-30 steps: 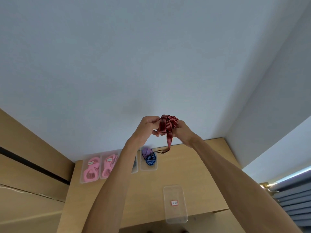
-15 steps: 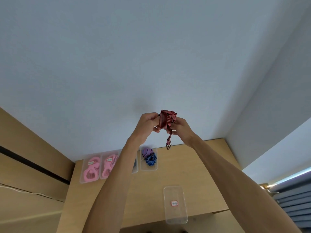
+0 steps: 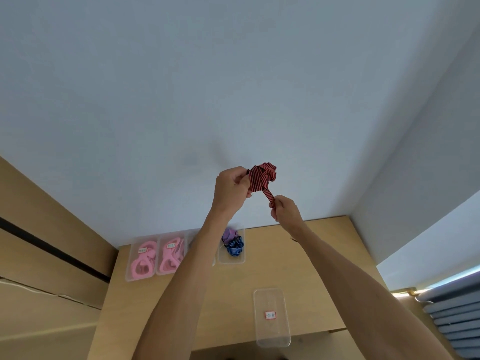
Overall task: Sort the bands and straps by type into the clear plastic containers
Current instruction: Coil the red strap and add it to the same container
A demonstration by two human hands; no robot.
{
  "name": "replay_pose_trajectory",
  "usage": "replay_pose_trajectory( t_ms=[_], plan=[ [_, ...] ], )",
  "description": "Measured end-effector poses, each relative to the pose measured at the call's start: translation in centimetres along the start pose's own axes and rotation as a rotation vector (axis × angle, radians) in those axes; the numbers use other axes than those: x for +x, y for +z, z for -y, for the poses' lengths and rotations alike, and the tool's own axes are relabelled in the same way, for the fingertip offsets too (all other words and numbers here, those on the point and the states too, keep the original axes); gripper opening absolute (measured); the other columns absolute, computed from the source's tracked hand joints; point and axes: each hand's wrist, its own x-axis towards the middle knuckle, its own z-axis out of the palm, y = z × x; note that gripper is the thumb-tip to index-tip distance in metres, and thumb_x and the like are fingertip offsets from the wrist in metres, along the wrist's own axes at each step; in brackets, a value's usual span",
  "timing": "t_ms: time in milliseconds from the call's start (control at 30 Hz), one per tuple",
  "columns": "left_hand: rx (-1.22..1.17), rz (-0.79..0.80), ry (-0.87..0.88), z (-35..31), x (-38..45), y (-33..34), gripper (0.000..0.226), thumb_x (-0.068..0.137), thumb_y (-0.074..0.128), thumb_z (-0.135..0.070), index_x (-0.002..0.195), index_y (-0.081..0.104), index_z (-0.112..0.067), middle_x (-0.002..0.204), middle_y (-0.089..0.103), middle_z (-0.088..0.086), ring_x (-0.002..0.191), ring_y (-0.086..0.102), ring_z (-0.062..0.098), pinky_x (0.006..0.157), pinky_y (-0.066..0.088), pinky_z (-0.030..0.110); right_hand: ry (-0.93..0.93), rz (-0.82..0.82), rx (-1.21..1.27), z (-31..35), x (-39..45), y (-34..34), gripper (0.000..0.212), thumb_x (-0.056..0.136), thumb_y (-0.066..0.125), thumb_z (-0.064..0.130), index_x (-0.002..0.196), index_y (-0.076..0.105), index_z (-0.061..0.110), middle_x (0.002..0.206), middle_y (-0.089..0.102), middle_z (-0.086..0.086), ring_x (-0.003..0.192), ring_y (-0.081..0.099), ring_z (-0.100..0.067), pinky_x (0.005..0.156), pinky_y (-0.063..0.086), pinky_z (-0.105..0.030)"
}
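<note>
I see my left hand (image 3: 232, 189) gripping one bundled red-and-black striped strap (image 3: 261, 176), held up above the wooden table (image 3: 324, 268); my right hand (image 3: 285, 210) pinches its loose tail. I count four clear containers in the far row: two with pink bands (image 3: 141, 263), one mostly hidden by my arm, one with purple and blue straps (image 3: 232, 246). A fifth, labelled container (image 3: 271, 317) stands nearer, apart.

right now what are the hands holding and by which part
A red striped strap: the left hand grips its bundled coil, the right hand pinches the loose tail.
</note>
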Motion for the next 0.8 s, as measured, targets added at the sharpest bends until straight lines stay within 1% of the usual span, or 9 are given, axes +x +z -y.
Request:
replay_pose_trajectory(
  t_ms=[100,200,267,367,433,533,633,700,800],
  plan=[
    [0.166,-0.132,-0.058,1.2,0.1,0.4,0.021,0.091,0.055,-0.003,0.075,0.064,0.007,0.07,0.064,0.024,0.058,0.061,0.028,0.056,0.056,0.047,-0.015,0.047,0.023,1.2,-0.1,0.2,0.03,0.095,0.036,0.004,0.076,0.059,0.007,0.055,0.054,-0.006,0.048,0.043,-0.013,0.051,0.033,-0.027],
    [0.329,-0.209,-0.084,2.5,0.7,-0.3,0.023,0.085,0.053,-0.003,0.064,0.057,0.003,0.06,0.058,0.022,0.054,0.051,0.026,0.05,0.04,0.036,-0.088,0.145,0.061,2.8,-0.5,-0.1,0.022,0.089,0.049,0.008,0.072,0.063,0.008,0.049,0.054,-0.005,0.042,0.042,-0.01,0.046,0.033,-0.023],
    [0.436,-0.256,-0.094,3.1,0.9,-1.0,0.026,0.082,0.051,-0.001,0.057,0.047,-0.004,0.05,0.046,0.011,0.049,0.038,0.019,0.049,0.028,0.029,-0.166,0.209,-0.051,3.7,-0.6,-0.5,0.014,0.084,0.058,0.011,0.072,0.064,0.013,0.05,0.056,-0.003,0.041,0.045,-0.007,0.043,0.037,-0.019],
    [0.562,-0.29,-0.102,4.2,1.0,-1.1,0.03,0.079,0.05,0.002,0.055,0.037,-0.011,0.049,0.032,0.0,0.049,0.025,0.015,0.05,0.02,0.028,-0.225,0.363,-0.25,5.4,-0.7,-0.5,0.013,0.081,0.06,0.011,0.068,0.062,0.011,0.051,0.061,-0.003,0.04,0.052,-0.013,0.044,0.044,-0.023],
    [0.632,-0.282,-0.104,5.1,0.7,-0.5,0.031,0.082,0.052,0.001,0.057,0.038,-0.011,0.05,0.035,0.0,0.049,0.029,0.017,0.05,0.021,0.029,-0.243,0.455,-0.356,6.4,-0.7,-0.1,0.019,0.08,0.059,0.01,0.062,0.056,0.011,0.053,0.063,-0.005,0.04,0.058,-0.017,0.046,0.047,-0.026],
    [0.721,-0.188,-0.112,6.0,0.5,-0.2,0.021,0.084,0.054,-0.004,0.064,0.048,-0.008,0.057,0.047,0.004,0.055,0.042,0.025,0.053,0.029,0.031,-0.32,0.441,-0.41,7.4,-0.4,0.0,0.018,0.08,0.059,0.009,0.062,0.059,0.01,0.054,0.061,-0.004,0.043,0.057,-0.014,0.046,0.045,-0.026],
    [0.764,0.019,-0.091,6.4,0.3,-0.5,0.019,0.085,0.054,-0.005,0.065,0.053,-0.007,0.057,0.047,0.004,0.059,0.041,0.025,0.053,0.027,0.031,-0.485,0.248,-0.393,7.7,0.4,-0.6,0.01,0.083,0.062,0.007,0.076,0.069,0.007,0.067,0.067,0.0,0.061,0.06,-0.015,0.061,0.05,-0.03],
    [0.697,0.165,-0.023,6.0,0.1,-0.6,0.022,0.084,0.051,0.0,0.063,0.05,-0.006,0.058,0.046,0.008,0.06,0.036,0.024,0.057,0.027,0.033,-0.51,0.183,-0.318,7.5,0.9,-1.1,0.012,0.086,0.061,0.004,0.083,0.072,0.008,0.074,0.069,0.003,0.069,0.062,-0.013,0.067,0.049,-0.028],
    [0.527,0.318,0.009,4.7,0.0,-0.8,0.022,0.085,0.046,0.006,0.064,0.048,0.001,0.06,0.047,0.017,0.058,0.039,0.022,0.056,0.034,0.037,-0.474,0.169,-0.22,6.6,1.2,-1.2,0.015,0.088,0.059,0.002,0.085,0.073,0.007,0.076,0.069,0.002,0.066,0.057,-0.008,0.063,0.045,-0.021]
  ],
)
